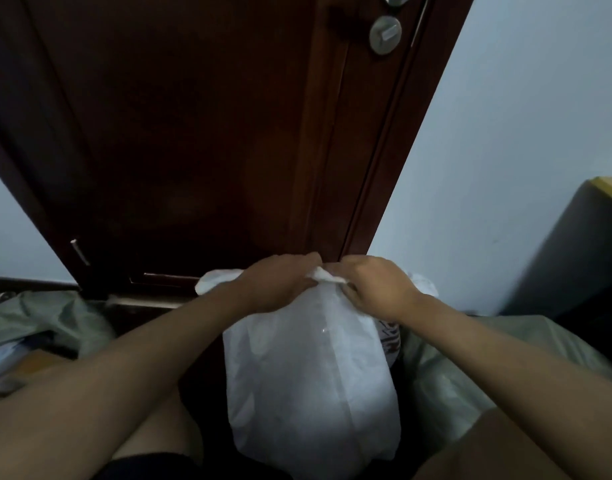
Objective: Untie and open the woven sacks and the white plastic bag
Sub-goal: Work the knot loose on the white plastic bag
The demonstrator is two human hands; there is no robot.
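Head view, green sacks (45, 323) flanking white bag (308, 368), door (193, 133) behind

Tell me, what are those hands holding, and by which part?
Both the left hand and right hand grip the white plastic bag at its bunched, knotted top.

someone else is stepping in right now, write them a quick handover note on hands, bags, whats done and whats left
Left hand and right hand: both grip the knotted top of the white plastic bag, fingers curled on the twisted plastic.
The bag stands upright between the knees, in front of the dark wooden door.
One greenish woven sack lies to the left, apparently open; another lies to the right, its state unclear.
Done: knot in hand. Left: finish untying, open the bag, check the right sack.
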